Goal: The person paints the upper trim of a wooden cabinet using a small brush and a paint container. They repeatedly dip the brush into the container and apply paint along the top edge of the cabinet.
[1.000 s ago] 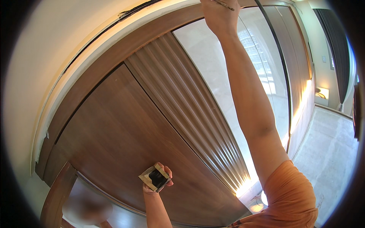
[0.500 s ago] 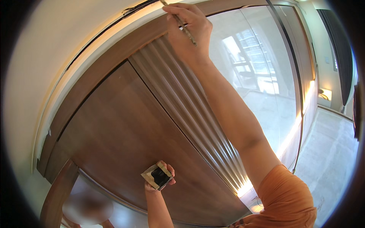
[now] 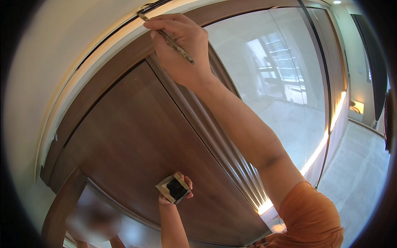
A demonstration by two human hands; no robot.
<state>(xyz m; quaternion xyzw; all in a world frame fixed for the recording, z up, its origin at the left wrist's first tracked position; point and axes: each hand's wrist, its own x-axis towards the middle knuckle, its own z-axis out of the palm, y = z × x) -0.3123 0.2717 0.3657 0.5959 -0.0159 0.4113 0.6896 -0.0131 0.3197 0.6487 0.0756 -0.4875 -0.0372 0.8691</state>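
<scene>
High up, my right hand (image 3: 184, 49) is closed around a thin, paint-stained brush (image 3: 175, 45). Its tip is at the dark groove (image 3: 109, 39) that curves along the edge of the pale ceiling panel, by the glowing light strip. Lower down, my left hand (image 3: 189, 184) holds a small square container (image 3: 165, 189) with black paint (image 3: 177, 189) inside, tilted so its mouth faces me. Some fingers of that hand are hidden behind the container. Behind both hands stands brown wood cabinet paneling (image 3: 132, 136).
Ribbed paneling (image 3: 215, 136) runs beside the flat wood panel, then a large glossy white panel (image 3: 273, 82) reflecting a window. A dark vertical bar (image 3: 318, 45) stands at the right. A brown wooden edge (image 3: 62, 202) and a blurred person (image 3: 93, 223) are at the lower left.
My right hand has moved left and slightly down along the groove with the brush. My left hand with the container has shifted barely to the right.
</scene>
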